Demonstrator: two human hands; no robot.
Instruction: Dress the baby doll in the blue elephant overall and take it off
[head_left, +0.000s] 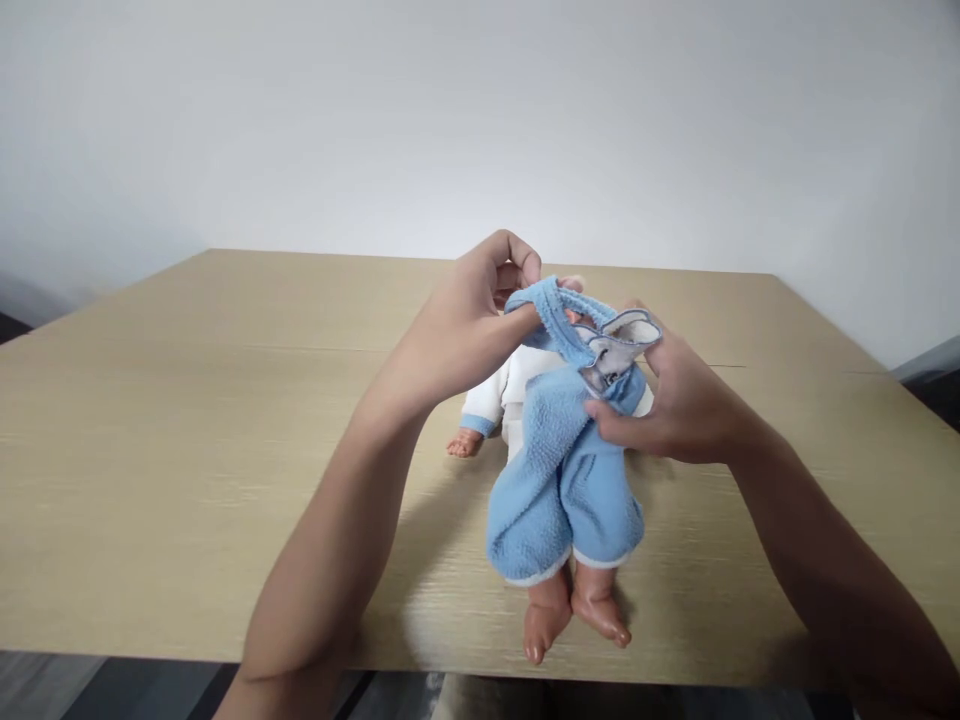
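Note:
A baby doll (547,610) lies on its back, its bare feet toward me. Fuzzy light blue overalls (551,450) with white hems cover its legs, and a white top with a blue cuff shows on its arm. My left hand (495,300) has its thumb through a blue strap loop (551,305) of the overalls, fingers curled. The waist of the overalls is pinched in my right hand (660,400), next to a white bib piece (622,345) with dark edging that stands folded up. My hands and the cloth hide most of the doll's head and chest.
The doll rests on a light wooden table (187,450), near its front edge. Behind the table rises a pale wall (450,120). Dark floor shows below the near edge.

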